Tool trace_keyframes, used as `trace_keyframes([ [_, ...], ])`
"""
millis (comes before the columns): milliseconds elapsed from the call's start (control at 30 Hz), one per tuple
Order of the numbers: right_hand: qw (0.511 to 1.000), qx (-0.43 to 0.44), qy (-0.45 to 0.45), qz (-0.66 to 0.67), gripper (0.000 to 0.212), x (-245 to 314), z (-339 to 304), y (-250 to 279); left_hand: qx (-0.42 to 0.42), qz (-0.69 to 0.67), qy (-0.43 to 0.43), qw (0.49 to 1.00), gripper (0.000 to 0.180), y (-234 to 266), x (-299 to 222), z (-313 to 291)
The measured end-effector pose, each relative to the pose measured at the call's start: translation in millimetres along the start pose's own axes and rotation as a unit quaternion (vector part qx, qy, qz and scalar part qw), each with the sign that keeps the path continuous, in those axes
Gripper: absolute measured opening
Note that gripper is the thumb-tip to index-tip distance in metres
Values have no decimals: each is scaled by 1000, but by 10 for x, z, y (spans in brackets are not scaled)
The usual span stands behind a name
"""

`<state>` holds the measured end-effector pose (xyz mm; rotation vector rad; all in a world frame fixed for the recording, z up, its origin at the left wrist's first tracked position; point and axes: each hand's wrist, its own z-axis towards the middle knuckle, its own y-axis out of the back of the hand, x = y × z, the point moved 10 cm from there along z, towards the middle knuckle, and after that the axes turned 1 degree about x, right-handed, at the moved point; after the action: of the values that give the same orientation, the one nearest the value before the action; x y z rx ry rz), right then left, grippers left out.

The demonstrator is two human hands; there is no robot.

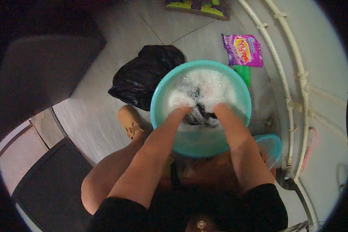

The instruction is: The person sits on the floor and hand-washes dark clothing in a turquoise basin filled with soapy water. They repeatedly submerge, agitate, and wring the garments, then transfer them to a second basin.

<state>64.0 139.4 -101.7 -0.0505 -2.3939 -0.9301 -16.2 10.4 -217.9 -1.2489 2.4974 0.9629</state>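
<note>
1. Left hand [186, 109] and right hand [220, 108]: both sunk in white foam [208, 82] to about the wrists; grip hidden, can't tell open or closed.
2. Dark cloth [200, 111]: in turquoise basin [157, 108], partly under foam, between hands.
3. Black heap [145, 73]: on floor [98, 91], beside basin's left rim.
4. Purple packet [253, 50]: beyond basin, upper right.

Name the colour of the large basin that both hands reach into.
The basin is light turquoise; the head view shows it best.

The basin [246, 98] is turquoise, its foam [208, 83] white, the cloth [195, 118] dark; I see a black bundle [147, 73], purple packet [243, 50] with yellow and red, tan shoe [128, 119], grey floor [98, 98].
</note>
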Motion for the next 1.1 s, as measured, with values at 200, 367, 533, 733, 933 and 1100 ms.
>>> trace_keyframes([
  [200, 974, -107, 43, 194, 36, -589, 319, 367, -137, 0, -103, 985, 46, 1513, -1230, -961],
  [367, 997, -59, -9, 54, 42, -265, -175, 885, -72, 100, -279, 952, 64, 1076, -1889, -1682],
  [533, 940, -76, 174, -283, 66, 205, -861, 355, -202, 163, -203, 944, 102, 1175, -1520, -1784],
  [733, 925, -17, 207, -318, 60, -61, -701, -218, -150, 170, -78, 971, 114, 614, -1000, -1408],
  [933, 960, 231, 33, -157, 42, -363, -188, -331, -95, 175, -63, 978, 69, 412, -732, -756],
  [1100, 984, 134, -46, -109, 48, -479, 20, -223, 6, 110, 62, 992, 34, 485, -365, -385],
])
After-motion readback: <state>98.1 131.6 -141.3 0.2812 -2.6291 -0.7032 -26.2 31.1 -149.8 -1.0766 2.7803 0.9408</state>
